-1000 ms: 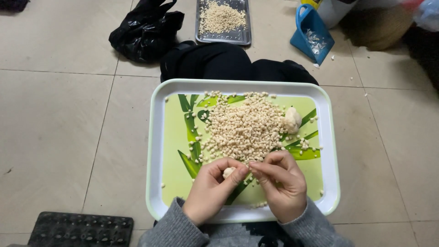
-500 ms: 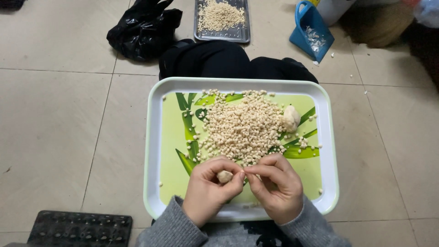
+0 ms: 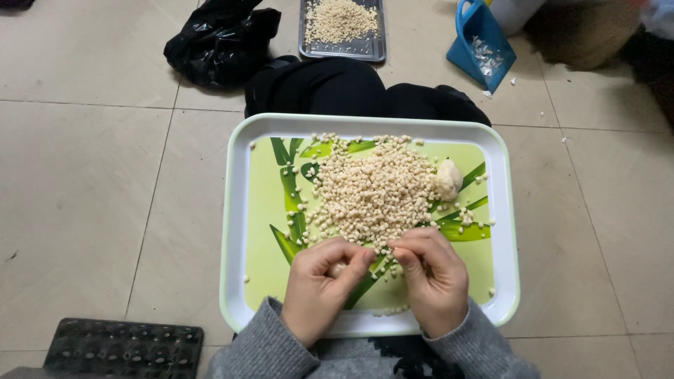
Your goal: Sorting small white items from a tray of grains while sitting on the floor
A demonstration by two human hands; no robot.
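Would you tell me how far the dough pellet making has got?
Done: a big pile of pellets on the tray. In hand: the left hand holds dough, the right hand pinches beside it. Left: one dough lump by the pile.

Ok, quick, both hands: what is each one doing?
Left hand: closed around a small pale dough lump.
Right hand: fingers pinched together by the pellet pile; contents cannot be told.

I sit on a floor of large beige tiles [image 3: 84, 210] with thin grey grout lines, evenly lit. A crumpled black plastic bag [image 3: 217, 38] lies ahead, a blue plastic dustpan [image 3: 481, 42] further right.
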